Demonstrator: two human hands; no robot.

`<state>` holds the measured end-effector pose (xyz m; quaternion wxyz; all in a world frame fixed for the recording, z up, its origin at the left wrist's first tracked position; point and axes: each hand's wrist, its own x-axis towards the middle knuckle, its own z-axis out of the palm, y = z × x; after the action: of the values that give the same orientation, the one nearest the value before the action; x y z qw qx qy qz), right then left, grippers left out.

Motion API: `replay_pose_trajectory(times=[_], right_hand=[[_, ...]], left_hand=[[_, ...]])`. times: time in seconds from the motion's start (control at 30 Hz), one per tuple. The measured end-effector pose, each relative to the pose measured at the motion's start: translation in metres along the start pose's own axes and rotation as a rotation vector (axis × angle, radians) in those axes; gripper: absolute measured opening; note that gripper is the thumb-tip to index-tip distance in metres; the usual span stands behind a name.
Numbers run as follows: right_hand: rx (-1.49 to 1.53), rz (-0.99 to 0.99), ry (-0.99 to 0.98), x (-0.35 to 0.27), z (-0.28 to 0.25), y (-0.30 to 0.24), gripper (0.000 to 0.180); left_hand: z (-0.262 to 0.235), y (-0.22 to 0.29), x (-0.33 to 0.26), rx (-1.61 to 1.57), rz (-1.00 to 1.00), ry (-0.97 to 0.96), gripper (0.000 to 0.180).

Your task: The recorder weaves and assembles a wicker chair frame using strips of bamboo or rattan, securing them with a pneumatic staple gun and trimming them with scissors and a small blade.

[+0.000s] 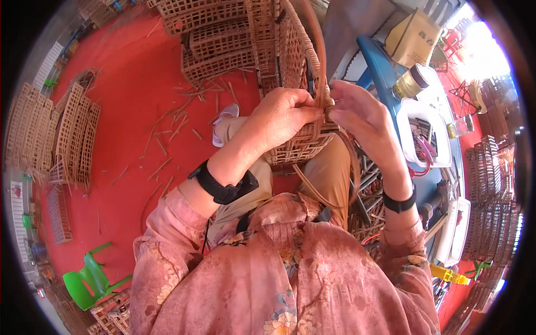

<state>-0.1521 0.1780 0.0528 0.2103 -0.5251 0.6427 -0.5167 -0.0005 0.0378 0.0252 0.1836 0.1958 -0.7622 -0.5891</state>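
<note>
A woven rattan basket [301, 146] rests on my lap, its open lattice side facing me. My left hand [282, 114] pinches the basket's rim where a brown cane strip [316, 39] curves up and away. My right hand [360, 109] meets it at the same spot, fingertips gripping the end of the strip against the rim. Both wrists wear black bands. More loose cane strips [312, 187] hang from the basket down past my knee.
Stacked woven panels and baskets [220, 33] lie ahead on the red floor [128, 100], with cane offcuts scattered around. More panels [67, 134] stand at left. A blue stool [379, 67], white tray with tools [427, 137], jar and carton sit at right. A green chair [89, 282] is at lower left.
</note>
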Motion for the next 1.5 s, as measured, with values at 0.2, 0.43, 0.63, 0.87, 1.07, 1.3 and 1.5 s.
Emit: replay_pose_trajectory(times=[0.2,0.43,0.63,0.87,1.07,1.3,1.5], right_hand=[[-0.029,0.006,0.087,0.025,0.025,-0.023,0.013],[0.627,0.173,0.166,-0.012,0.052,-0.037,0.014],[0.606,0.227,0.194,-0.016,0.051,-0.058,0.016],[0.501,0.144,0.151,-0.009,0.051,-0.058,0.016],[0.497,0.122,0.103,-0.004,0.048,-0.056,0.015],[0.274,0.031,-0.288,-0.012,0.063,-0.062,0.014],[0.421,-0.173,-0.416,-0.01,0.075,-0.062,0.012]], left_hand=[[-0.009,0.022,-0.018,0.404,0.238,0.048,0.025],[0.015,0.0,-0.052,0.761,0.317,-0.014,0.041],[0.019,-0.003,-0.048,0.812,0.439,0.179,0.03],[0.019,-0.007,-0.044,0.813,0.511,0.256,0.029],[0.022,-0.011,-0.046,0.759,0.512,0.264,0.031],[-0.005,-0.009,-0.072,0.673,0.412,0.238,0.021],[-0.029,-0.005,-0.084,0.692,0.585,0.283,0.026]])
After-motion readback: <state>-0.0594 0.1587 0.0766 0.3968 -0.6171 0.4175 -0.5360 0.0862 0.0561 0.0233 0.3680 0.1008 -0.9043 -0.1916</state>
